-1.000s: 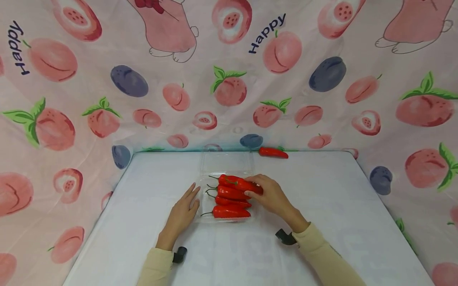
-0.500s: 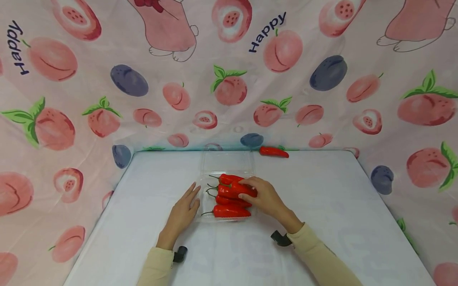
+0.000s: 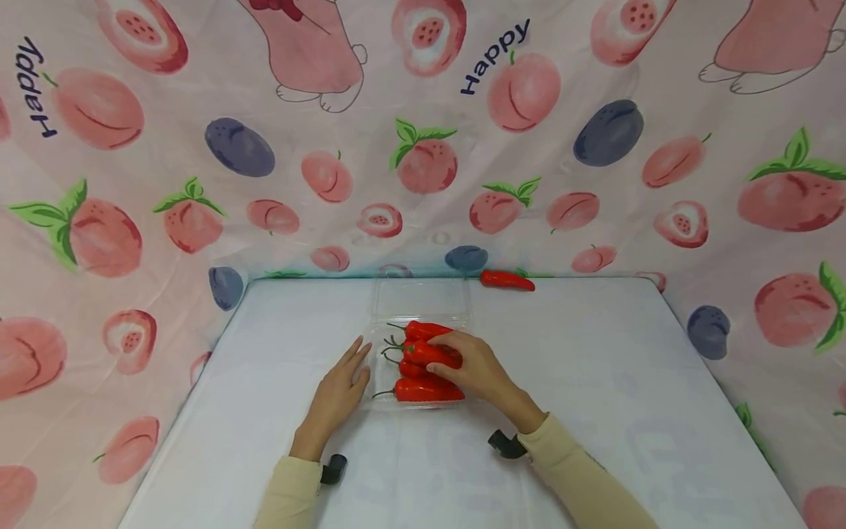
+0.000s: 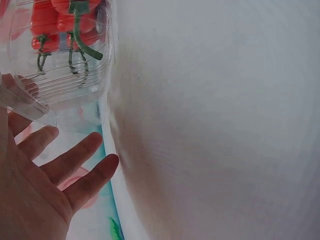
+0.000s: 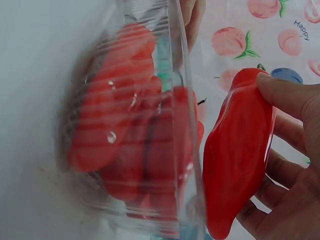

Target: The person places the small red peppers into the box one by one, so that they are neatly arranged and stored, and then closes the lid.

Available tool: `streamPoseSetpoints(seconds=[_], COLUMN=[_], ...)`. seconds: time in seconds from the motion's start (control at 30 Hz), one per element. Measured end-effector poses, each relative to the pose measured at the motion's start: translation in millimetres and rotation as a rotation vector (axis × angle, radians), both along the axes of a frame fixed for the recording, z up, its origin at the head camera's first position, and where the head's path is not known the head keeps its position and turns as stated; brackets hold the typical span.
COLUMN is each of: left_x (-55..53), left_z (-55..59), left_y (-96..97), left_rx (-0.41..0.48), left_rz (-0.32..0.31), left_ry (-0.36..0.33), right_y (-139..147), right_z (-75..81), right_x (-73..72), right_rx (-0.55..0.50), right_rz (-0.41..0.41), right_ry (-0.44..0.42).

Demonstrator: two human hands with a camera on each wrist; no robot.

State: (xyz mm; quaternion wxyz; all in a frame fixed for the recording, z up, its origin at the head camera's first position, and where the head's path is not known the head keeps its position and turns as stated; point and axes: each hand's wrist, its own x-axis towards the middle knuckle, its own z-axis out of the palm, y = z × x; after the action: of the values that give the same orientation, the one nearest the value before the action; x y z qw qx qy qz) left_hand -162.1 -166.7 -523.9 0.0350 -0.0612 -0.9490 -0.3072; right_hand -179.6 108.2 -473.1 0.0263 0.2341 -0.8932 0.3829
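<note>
My right hand (image 3: pixel 477 371) holds a red pepper (image 5: pixel 240 150) between thumb and fingers, above the row of peppers in the clear plastic box (image 3: pixel 381 376). In the right wrist view this pepper is beside the box's near wall, higher than the peppers inside. Several glossy red peppers (image 3: pixel 429 390) lie side by side in the box, their green stems toward the left; my right hand covers some of their tips. My left hand (image 3: pixel 335 393) rests by the box's left side with fingers spread and mostly straight, the fingertips near its rim.
The box's clear lid (image 3: pixel 421 297) lies folded back toward the far table edge. Another red pepper (image 3: pixel 507 280) lies at that edge, right of the lid. A fruit-printed cloth (image 3: pixel 423 95) hangs behind the white table (image 3: pixel 562 330).
My right hand has moved left with the pepper, from the box's right side to farther over the row. My left hand has stayed in place.
</note>
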Motion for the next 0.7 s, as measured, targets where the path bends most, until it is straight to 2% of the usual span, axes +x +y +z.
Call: streamPoseSetpoints(seconds=[0.37,0.7], left_x=[-0.1,0.0], left_z=[0.1,0.5], left_y=[1.2,1.0], left_rx=[-0.006,-0.012], left_rz=[0.001,-0.011], left_ry=[0.012,0.041], right_y=[-9,-13], right_z=[-9.0,-17.3], right_x=[2.8,3.5], right_rx=[0.037,0.068], right_rz=[0.000,0.001], right_ry=[-0.034,0.008])
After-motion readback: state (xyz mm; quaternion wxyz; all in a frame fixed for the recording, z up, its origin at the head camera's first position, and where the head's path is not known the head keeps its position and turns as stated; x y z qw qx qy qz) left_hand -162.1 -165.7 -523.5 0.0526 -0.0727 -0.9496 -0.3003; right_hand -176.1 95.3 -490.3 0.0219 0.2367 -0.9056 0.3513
